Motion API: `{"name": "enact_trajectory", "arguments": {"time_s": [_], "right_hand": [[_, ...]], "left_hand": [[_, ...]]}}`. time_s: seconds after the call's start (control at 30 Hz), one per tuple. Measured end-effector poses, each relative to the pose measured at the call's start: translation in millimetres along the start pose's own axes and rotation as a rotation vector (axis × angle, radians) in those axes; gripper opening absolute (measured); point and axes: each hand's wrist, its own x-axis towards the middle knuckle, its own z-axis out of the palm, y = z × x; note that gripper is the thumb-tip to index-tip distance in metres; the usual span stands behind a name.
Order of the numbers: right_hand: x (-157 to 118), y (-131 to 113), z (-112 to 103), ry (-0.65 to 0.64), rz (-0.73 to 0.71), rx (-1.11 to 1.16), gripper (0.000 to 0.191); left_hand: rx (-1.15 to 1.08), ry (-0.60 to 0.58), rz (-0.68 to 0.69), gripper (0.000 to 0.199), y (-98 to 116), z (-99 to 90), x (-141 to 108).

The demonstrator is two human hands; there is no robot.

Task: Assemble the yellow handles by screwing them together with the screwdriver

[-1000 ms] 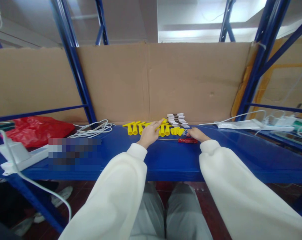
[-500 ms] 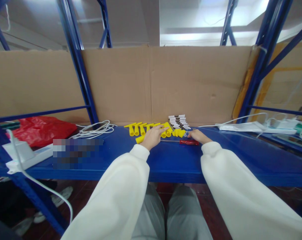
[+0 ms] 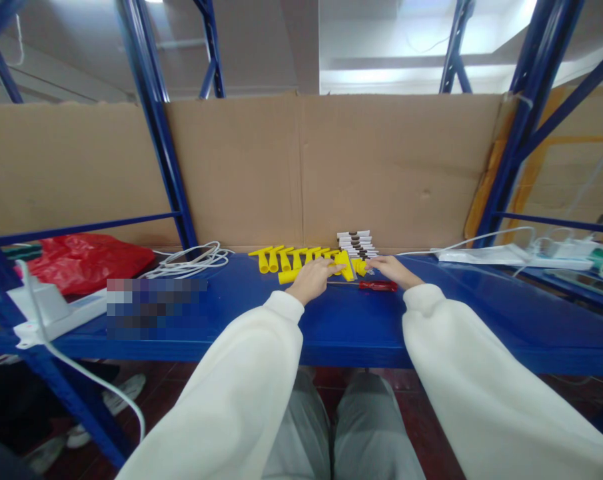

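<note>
My left hand point(image 3: 311, 279) is closed around the handle of a yellow T-shaped scraper point(image 3: 345, 265), its wide head toward the right. My right hand point(image 3: 392, 270) has its fingertips closed on a small yellow piece point(image 3: 360, 267) just right of that head; the fingers partly hide it. Below both hands lies a screwdriver point(image 3: 378, 286) with a red handle, its shaft pointing left. A loose yellow tube-like handle point(image 3: 287, 276) rests beside my left wrist. Behind it, several yellow T-shaped handles point(image 3: 273, 260) stand in a row. Stacked white-and-black strips point(image 3: 355, 241) lie behind the right hand.
The blue shelf top point(image 3: 241, 313) ends at a cardboard panel point(image 3: 381, 167). On the left are a coiled white cable point(image 3: 194, 260), a red plastic bag point(image 3: 86, 260) and a white power strip point(image 3: 88, 308). White packaging point(image 3: 484, 255) and cables lie right. Blue posts point(image 3: 154, 120) flank the space.
My left hand has shifted slightly right and lower, bringing the yellow scraper from the row to the small yellow pieces. My right hand has moved left onto those pieces.
</note>
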Motion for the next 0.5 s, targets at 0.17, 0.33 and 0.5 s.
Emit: {"name": "enact_trajectory", "arguments": {"time_s": [0.17,0.33,0.5], "right_hand": [[-20,-26,2,-0.212,-0.149,0.176,0.032],[-26,-32,5,-0.235,-0.156,0.145,0.020],[-16,-22,9,-0.096,-0.020,0.290,0.020]], "left_hand": [[-0.030,0.028,0.022,0.056,-1,2.3,1],[-0.038,0.031,0.009,0.056,-1,2.5,1],[-0.034,0.030,-0.012,0.054,-1,1.0,1]]}}
